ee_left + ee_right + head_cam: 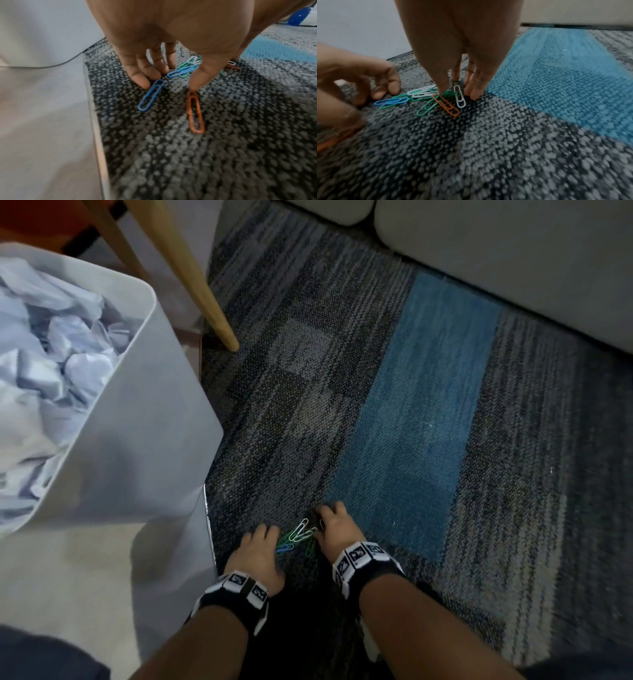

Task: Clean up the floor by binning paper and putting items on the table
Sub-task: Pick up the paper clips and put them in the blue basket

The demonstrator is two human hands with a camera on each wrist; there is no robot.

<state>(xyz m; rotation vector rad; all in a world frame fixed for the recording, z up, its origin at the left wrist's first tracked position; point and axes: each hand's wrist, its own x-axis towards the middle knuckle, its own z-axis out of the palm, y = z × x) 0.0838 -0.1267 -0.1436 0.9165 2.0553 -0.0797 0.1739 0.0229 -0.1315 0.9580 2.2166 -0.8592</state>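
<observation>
Several coloured paper clips (298, 537) lie in a loose pile on the grey carpet between my two hands. My left hand (270, 534) points its straight fingers down onto the carpet. Its fingertips (144, 82) stand beside a blue clip (151, 95), and its thumb tip touches the top of an orange clip (195, 112). My right hand (458, 93) also points straight down. Its thumb presses on the pile by another orange clip (446, 104), with a white clip (459, 96) between thumb and fingers. Neither hand holds a clip.
A white bin (137, 440) full of crumpled paper (51, 354) stands on the pale floor to my left, close to the carpet edge. A wooden table leg (191, 275) rises behind it. A grey sofa (496, 261) borders the carpet at the far right.
</observation>
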